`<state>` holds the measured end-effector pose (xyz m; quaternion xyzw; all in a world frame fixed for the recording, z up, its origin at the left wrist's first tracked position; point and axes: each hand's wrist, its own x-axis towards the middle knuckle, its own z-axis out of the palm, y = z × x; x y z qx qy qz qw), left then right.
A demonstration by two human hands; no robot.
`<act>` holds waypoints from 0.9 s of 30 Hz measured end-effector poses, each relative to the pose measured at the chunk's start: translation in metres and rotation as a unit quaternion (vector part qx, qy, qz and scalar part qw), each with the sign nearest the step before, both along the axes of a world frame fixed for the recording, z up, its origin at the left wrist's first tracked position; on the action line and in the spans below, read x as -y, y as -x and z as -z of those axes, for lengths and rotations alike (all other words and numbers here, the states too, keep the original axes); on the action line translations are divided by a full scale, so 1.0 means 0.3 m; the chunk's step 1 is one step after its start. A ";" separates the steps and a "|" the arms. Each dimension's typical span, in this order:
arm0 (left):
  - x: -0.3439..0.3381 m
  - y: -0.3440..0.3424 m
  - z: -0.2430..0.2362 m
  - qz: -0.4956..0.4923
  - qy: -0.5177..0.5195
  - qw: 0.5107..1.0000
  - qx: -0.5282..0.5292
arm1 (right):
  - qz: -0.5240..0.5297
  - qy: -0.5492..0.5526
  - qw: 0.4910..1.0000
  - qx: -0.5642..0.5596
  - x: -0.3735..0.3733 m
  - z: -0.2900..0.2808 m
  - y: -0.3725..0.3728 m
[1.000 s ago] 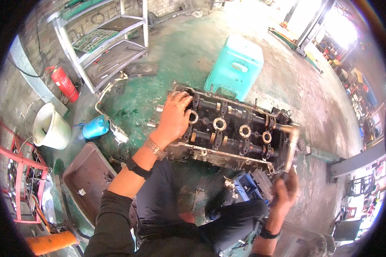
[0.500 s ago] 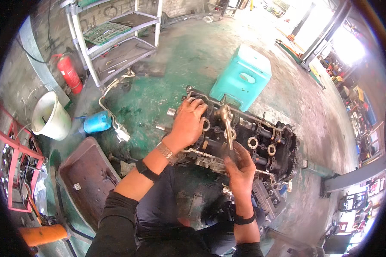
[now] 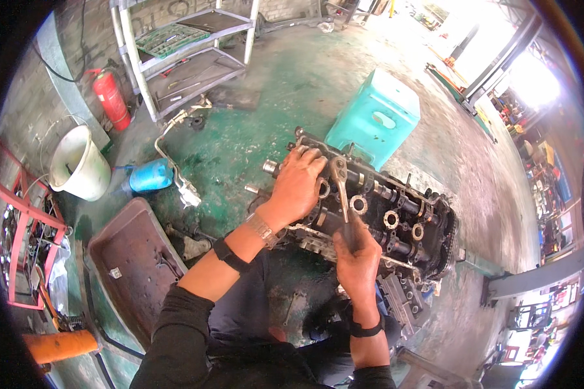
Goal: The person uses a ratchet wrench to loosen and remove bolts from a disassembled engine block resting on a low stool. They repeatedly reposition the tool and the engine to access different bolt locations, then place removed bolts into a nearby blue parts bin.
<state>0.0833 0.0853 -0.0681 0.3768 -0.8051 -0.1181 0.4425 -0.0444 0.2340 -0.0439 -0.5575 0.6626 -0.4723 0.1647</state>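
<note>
Worked, in the head view, over a green workshop floor [image 3: 276,126], with a teal stool [image 3: 363,123] beyond the left fingers [image 3: 309,157]. Laid these, loosely curled, over a cylinder head [image 3: 375,214], stretched beneath and rightward of them; could not tell whether gripping or merely resting. Wrapped the right fingers [image 3: 368,240] round the handle of a ratchet [image 3: 342,194], with its drive end just right of the left fingers. Risked, seemingly, rapped left knuckles through a slip of a badly seated ratchet, and a rocking cylinder head through light bracing.

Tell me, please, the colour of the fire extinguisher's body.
The fire extinguisher's body is red, best seen in the head view.
</note>
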 end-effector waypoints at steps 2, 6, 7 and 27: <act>0.002 0.004 0.009 -0.001 0.002 1.000 -0.002 | -0.011 0.010 0.996 -0.085 0.000 -0.025 0.009; 0.026 0.022 0.024 -0.013 0.051 0.998 0.017 | -0.001 -0.014 0.980 -0.199 -0.001 -0.059 0.020; 0.030 0.020 0.027 0.010 0.064 0.998 -0.007 | -0.012 -0.013 0.976 -0.215 -0.004 -0.065 0.024; 0.047 0.079 -0.059 0.145 -0.053 0.979 -0.133 | -0.006 -0.074 0.969 -0.235 0.031 0.003 0.126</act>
